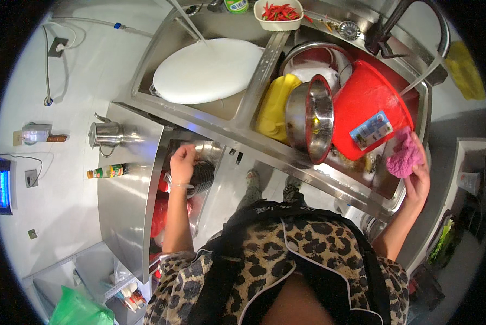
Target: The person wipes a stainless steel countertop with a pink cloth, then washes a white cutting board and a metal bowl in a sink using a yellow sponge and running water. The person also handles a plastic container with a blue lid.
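My right hand (418, 178) grips a crumpled pink cloth (404, 156) at the lower rim of a tilted red plastic bucket (368, 97). The bucket bears a printed label and lies on its side in the right basin of a steel double sink (283, 140). Left of it a steel bowl (301, 115) stands on edge, beside a yellow plastic item (276, 107). Behind them is a larger steel basin (316, 53) with something white inside. My left hand (182, 160), slightly blurred, hangs over the steel counter's lower shelf with fingers curled; nothing shows in it.
Water streams from a dark faucet (413, 24) behind the bucket. A white oval board (210, 71) leans in the left basin. Red chillies (281, 12) fill a tub on the back ledge. A steel pot (107, 134) and a sauce bottle (108, 171) occupy the left counter (125, 211).
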`<state>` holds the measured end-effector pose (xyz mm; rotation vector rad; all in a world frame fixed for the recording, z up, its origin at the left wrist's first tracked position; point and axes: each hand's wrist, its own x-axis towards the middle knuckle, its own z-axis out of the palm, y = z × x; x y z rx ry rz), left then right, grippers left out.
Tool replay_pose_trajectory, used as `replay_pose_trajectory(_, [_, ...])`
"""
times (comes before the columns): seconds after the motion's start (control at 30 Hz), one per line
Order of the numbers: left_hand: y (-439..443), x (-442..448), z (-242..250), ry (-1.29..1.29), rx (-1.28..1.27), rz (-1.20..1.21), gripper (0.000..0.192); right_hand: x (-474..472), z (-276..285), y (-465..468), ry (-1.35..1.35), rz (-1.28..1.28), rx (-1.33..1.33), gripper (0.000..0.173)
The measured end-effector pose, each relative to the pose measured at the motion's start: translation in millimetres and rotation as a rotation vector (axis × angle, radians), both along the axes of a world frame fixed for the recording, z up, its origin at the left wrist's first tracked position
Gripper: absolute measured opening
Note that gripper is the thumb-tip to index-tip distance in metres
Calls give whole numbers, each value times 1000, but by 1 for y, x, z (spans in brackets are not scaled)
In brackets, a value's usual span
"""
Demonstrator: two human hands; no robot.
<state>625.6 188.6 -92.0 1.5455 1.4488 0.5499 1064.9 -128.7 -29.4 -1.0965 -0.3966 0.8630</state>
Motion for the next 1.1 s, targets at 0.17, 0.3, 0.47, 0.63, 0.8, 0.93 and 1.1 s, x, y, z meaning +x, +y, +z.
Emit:
replay_pose_trajectory(0.17, [68, -15, 13, 275, 536, -121, 19, -74, 48, 97, -149, 142, 0, 44])
replay_pose_trajectory(0.3, [144, -9, 24, 470, 799, -279, 13, -162, 29, 184, -428, 239, -76, 36])
replay_pose_trajectory(0.47, [228, -2, 12, 240, 898, -479, 8, -224, -34, 306, -822, -161, -334, 31])
replay_pose_trajectory(0.63, [266, -12, 1, 97, 742, -525, 8, -264, -97, 389, -961, -342, -513, 32])
replay_pose_trajectory(0.8, [275, -18, 1, -5, 671, -551, 9, -277, -142, 402, -1026, -18, -988, 28])
replay_pose_trajectory(0.93, [283, -26, 1, -27, 647, -544, 10, -262, -162, 407, -1184, 198, -1302, 22])
replay_pose_trajectory(1.1, [300, -51, 5, 13, 521, -446, 14, -254, -142, 412, -1182, 331, -1385, 27])
